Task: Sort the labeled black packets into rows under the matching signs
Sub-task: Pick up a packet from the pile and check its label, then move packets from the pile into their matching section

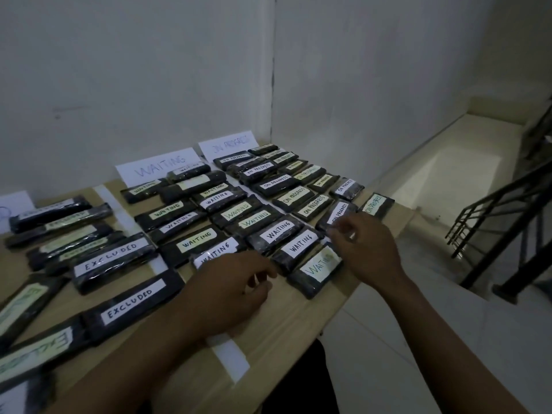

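sorting close to done: three labelled columns fill the desk (283, 324).
left: excluded packets (116, 258) lie in loose, skewed rows, and their sign at the far left edge is cut off and unreadable. centre: waiting packets (195, 243) sit in two rows under the waiting sign (158, 167). the left grip (236, 291) hovers at their near end, fingers loosely curled and holding nothing. right: on progress packets (294, 198) sit in rows under the on progress sign (228, 144). the right grip (367, 249) has curled fingertips at the near packet (337, 215), but whether it pinches it cannot be told. an edge packet (377, 205) lies at the desk corner. no unsorted pile is in view, so what is left is probably straightening.
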Demonstrator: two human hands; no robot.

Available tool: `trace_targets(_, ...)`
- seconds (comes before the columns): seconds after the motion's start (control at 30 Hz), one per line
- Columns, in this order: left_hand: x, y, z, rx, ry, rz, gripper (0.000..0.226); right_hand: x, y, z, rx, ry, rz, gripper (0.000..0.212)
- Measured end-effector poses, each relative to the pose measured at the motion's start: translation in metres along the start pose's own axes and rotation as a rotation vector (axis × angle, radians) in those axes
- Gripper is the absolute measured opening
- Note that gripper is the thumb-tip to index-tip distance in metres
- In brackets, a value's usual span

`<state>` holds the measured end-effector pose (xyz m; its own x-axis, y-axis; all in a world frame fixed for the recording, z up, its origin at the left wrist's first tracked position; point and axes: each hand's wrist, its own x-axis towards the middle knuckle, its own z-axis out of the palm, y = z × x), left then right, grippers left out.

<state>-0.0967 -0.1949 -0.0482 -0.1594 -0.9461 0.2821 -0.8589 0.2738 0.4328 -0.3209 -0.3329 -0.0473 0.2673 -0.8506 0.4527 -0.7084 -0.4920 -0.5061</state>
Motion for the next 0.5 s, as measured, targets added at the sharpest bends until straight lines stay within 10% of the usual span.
trace_targets(0.5, -0.196, -0.063, -0.135, 0.270, 0.190, -0.633, 0.027, -0.028, -0.255, 0.115, 0.438, -0.607, -0.688, 0.007)
